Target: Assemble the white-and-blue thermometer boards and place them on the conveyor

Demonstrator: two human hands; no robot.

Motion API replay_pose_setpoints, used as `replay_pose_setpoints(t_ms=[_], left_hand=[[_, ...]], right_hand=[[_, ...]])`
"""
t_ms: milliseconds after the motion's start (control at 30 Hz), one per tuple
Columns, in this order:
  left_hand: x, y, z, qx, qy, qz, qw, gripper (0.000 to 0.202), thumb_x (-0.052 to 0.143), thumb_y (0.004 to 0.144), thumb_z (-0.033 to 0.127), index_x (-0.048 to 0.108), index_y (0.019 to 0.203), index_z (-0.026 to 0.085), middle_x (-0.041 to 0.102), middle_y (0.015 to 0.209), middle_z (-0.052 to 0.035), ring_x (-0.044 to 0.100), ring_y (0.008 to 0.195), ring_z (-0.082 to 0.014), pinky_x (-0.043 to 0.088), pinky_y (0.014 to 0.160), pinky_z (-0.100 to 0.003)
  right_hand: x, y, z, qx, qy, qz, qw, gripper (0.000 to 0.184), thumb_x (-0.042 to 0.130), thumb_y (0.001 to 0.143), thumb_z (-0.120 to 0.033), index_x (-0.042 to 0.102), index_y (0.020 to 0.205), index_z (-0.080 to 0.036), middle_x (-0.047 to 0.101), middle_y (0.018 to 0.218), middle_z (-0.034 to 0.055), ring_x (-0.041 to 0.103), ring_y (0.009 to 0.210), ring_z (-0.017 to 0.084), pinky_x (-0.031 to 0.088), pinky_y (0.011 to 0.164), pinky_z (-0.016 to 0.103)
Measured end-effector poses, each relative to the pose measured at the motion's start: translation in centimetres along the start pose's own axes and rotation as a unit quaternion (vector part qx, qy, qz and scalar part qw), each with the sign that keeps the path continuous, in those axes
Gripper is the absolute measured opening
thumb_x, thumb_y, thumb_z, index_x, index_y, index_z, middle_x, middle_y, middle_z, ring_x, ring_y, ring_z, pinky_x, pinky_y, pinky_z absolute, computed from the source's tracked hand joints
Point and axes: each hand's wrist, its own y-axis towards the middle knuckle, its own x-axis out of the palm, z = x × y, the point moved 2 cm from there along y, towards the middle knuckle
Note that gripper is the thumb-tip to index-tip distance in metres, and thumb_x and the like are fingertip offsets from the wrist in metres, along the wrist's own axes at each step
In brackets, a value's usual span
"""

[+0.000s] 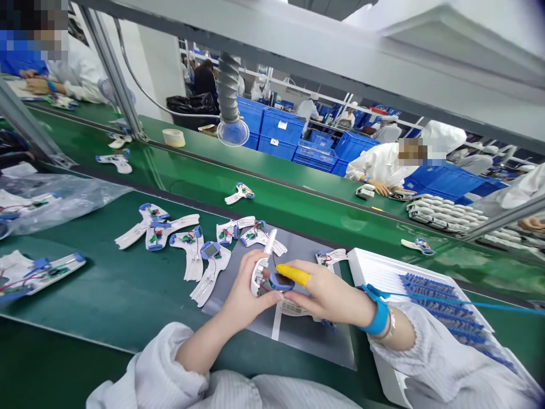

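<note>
My left hand [250, 289] is closed around a white gun-shaped plastic housing [269, 243], held tilted above a grey mat [336, 346]. My right hand [326, 289] pinches a small blue-framed display [281, 281] close against that housing; a yellow finger cot [293, 274] covers one fingertip. A thin red wire shows between the display and the housing. Below my right hand, another white housing part [293, 308] lies on the mat, partly hidden. Left of my hands, several white housings [187, 250] with green boards, wires and blue-framed parts lie on the green bench.
A white tray [360, 267] with rows of blue parts [443, 301] stands at right, under my right sleeve. A blue cord runs right from my wristband [377, 315]. Beyond is a green conveyor [289, 207] carrying housings. A plastic bag [85, 196] lies left; co-workers sit across.
</note>
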Motion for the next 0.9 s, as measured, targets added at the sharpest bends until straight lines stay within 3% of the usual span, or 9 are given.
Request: replay_pose_setpoints(t_ms=[100,167,233,333,433,500,567,700,900], left_hand=[[0.0,-0.4,0.9,0.002,0.047,-0.031,0.998,0.067,0.071,0.063,0.044,0.037,0.118,0.025,0.017,0.140,-0.0124,0.048,0.108,-0.0262,0.041,0.087,-0.039],[0.4,-0.8,1.4,-0.025,0.062,-0.086,0.994,0.064,0.068,0.065,0.045,0.037,0.118,0.023,0.016,0.142,-0.0127,0.037,0.121,-0.0302,0.034,0.096,-0.043],[1.1,-1.2,1.6,-0.046,0.043,-0.151,0.987,0.068,0.067,0.066,0.047,0.037,0.122,0.022,0.025,0.139,-0.0131,0.029,0.126,-0.0311,0.028,0.101,-0.044],[1.9,-2.1,1.2,-0.091,-0.087,-0.240,0.962,0.075,0.067,0.062,0.053,0.040,0.123,0.020,0.050,0.116,-0.0109,0.049,0.107,-0.0268,0.041,0.087,-0.038],[2.2,-2.8,0.4,-0.149,-0.248,-0.289,0.913,0.071,0.068,0.061,0.055,0.044,0.117,0.020,0.059,0.085,-0.0035,0.057,0.072,-0.0155,0.044,0.063,-0.026],[2.2,-3.0,0.2,-0.159,-0.292,-0.286,0.899,0.072,0.071,0.058,0.053,0.044,0.116,0.021,0.058,0.083,-0.0024,0.056,0.069,-0.0131,0.044,0.060,-0.024],[2.2,-2.9,0.3,-0.149,-0.287,-0.262,0.909,0.070,0.073,0.056,0.053,0.047,0.113,0.022,0.056,0.100,-0.0060,0.056,0.081,-0.0156,0.046,0.070,-0.027],[2.3,-2.6,1.0,-0.123,-0.240,-0.230,0.935,0.066,0.070,0.056,0.055,0.052,0.110,0.022,0.037,0.131,-0.0094,0.044,0.110,-0.0241,0.039,0.091,-0.036],[2.4,-2.6,1.8,-0.110,-0.197,-0.235,0.945,0.063,0.066,0.058,0.059,0.053,0.108,0.023,0.034,0.129,-0.0091,0.041,0.114,-0.0255,0.037,0.094,-0.038]], right_hand=[[0.1,0.0,-0.4,-0.024,-0.011,0.005,1.000,0.031,0.048,0.080,-0.012,0.049,0.111,-0.014,0.053,0.107,0.0099,0.050,0.093,0.019,0.045,0.081,0.032],[0.1,0.1,-0.8,-0.055,-0.031,0.027,0.998,0.030,0.047,0.075,-0.006,0.052,0.103,-0.014,0.054,0.105,0.0098,0.049,0.095,0.020,0.044,0.081,0.034],[0.1,0.1,-1.3,-0.095,-0.052,0.037,0.994,0.027,0.046,0.073,-0.005,0.053,0.098,-0.014,0.055,0.102,0.0096,0.048,0.095,0.021,0.042,0.080,0.035],[0.1,-0.3,-1.8,-0.147,-0.058,0.028,0.987,0.019,0.050,0.077,-0.010,0.054,0.095,-0.015,0.059,0.098,0.0071,0.049,0.094,0.020,0.041,0.079,0.034],[-0.1,-1.0,-2.2,-0.173,-0.064,0.061,0.981,0.018,0.054,0.082,-0.019,0.055,0.099,-0.016,0.061,0.102,0.0064,0.048,0.099,0.020,0.040,0.081,0.033],[-0.4,-1.5,-2.6,-0.185,-0.069,0.096,0.976,0.016,0.053,0.086,-0.023,0.056,0.100,-0.017,0.062,0.102,0.0057,0.048,0.101,0.018,0.039,0.081,0.031],[-0.6,-1.8,-3.0,-0.195,-0.070,0.118,0.971,0.016,0.043,0.092,-0.025,0.057,0.098,-0.017,0.064,0.097,0.0052,0.051,0.097,0.015,0.040,0.078,0.028],[-1.0,-2.1,-3.6,-0.189,-0.044,0.127,0.973,0.031,0.031,0.096,-0.025,0.059,0.097,-0.012,0.065,0.089,0.0079,0.055,0.088,0.011,0.043,0.077,0.023],[-0.9,-2.3,-3.4,-0.179,-0.029,0.135,0.974,0.028,0.036,0.095,-0.025,0.059,0.098,-0.010,0.065,0.089,0.0100,0.057,0.089,0.012,0.046,0.078,0.021]])
